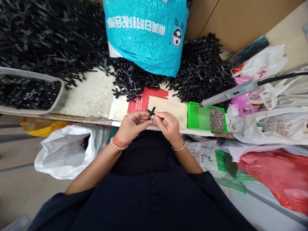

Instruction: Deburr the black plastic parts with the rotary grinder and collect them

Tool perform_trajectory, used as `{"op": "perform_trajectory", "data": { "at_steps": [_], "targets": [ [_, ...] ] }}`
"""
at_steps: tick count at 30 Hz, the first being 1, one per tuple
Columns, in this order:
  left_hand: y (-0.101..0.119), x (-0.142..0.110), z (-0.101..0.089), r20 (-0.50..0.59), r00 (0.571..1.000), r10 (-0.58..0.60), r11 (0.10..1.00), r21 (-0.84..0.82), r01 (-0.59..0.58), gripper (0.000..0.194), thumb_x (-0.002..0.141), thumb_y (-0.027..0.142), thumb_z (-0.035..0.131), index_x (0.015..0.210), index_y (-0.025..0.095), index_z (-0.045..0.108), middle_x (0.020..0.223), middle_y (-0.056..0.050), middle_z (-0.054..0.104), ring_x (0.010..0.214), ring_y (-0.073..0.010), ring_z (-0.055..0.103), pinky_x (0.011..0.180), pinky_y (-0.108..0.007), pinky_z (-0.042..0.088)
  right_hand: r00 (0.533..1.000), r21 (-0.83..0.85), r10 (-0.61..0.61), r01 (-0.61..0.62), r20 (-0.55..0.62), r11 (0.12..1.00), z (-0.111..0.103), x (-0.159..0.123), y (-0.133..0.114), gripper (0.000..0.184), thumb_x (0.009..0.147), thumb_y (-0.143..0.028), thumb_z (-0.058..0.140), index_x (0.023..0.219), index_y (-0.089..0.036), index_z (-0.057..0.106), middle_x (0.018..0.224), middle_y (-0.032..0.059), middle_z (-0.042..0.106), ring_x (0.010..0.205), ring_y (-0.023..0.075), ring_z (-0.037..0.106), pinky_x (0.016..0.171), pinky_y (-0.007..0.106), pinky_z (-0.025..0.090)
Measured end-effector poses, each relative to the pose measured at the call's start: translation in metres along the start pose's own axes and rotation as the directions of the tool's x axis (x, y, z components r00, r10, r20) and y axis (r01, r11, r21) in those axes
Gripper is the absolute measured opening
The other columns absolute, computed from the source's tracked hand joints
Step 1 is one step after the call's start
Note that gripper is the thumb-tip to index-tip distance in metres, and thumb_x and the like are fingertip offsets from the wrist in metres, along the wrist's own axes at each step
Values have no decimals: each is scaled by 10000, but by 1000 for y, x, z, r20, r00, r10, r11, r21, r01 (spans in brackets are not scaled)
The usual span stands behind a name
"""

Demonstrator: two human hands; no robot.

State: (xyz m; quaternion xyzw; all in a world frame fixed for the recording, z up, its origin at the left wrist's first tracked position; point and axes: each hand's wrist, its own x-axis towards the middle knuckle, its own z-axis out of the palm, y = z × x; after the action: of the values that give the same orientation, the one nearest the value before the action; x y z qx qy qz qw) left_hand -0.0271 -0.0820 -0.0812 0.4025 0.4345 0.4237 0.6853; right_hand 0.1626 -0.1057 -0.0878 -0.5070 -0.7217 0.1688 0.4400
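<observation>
My left hand [132, 125] and my right hand [167, 125] meet at the near edge of the workbench, fingers pinched together. Between them they hold a small black plastic part [151, 112], shaped like a cross. Just behind the hands lies a beige honeycomb pad [172, 107] on a red and white card [144, 98]. A green tray [197, 117] with small silver screws [216, 118] sits right of the pad. A grey electric screwdriver [231, 93] hangs with its tip over that tray.
Large heaps of black plastic parts [48, 35] cover the back of the bench. A blue woven sack [146, 32] stands in the middle. A clear bin [61, 96] of black parts is at the left. White bag [64, 150] lower left; plastic bags [269, 128] right.
</observation>
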Motion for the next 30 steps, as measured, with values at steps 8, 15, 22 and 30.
{"op": "perform_trajectory", "data": {
  "at_steps": [8,15,22,30],
  "targets": [
    [4,0,0,13,999,-48,996,-74,49,422,607,310,1020,936,153,807,923,-68,813,853,-191,776,900,-338,634,1000,-59,-17,18,16,998,2,-2,1,214,1068,-332,587,1112,-231,771,980,62,831,848,177,762,801,357,628],
    [5,-3,-1,-12,997,-72,996,-60,71,442,587,308,1029,936,145,810,912,-69,816,848,-194,778,892,-338,638,999,1,-35,35,-16,999,2,-3,0,178,1059,-299,604,1122,-223,751,990,56,826,820,158,748,763,318,607],
    [4,-4,-1,-17,999,-44,998,-39,43,433,601,317,1022,942,151,813,925,-67,818,851,-187,773,891,-333,635,999,-39,31,-29,33,999,4,-4,-1,229,1068,-357,581,1095,-216,760,991,69,828,828,169,754,780,338,613],
    [6,-3,-3,-5,998,-64,997,-47,64,436,623,433,1016,913,172,820,883,-67,809,737,-161,718,702,-268,574,999,-76,-5,8,34,997,10,-4,3,234,1074,-352,580,1150,-234,767,1014,67,834,873,182,775,807,344,625]
  ]
}}
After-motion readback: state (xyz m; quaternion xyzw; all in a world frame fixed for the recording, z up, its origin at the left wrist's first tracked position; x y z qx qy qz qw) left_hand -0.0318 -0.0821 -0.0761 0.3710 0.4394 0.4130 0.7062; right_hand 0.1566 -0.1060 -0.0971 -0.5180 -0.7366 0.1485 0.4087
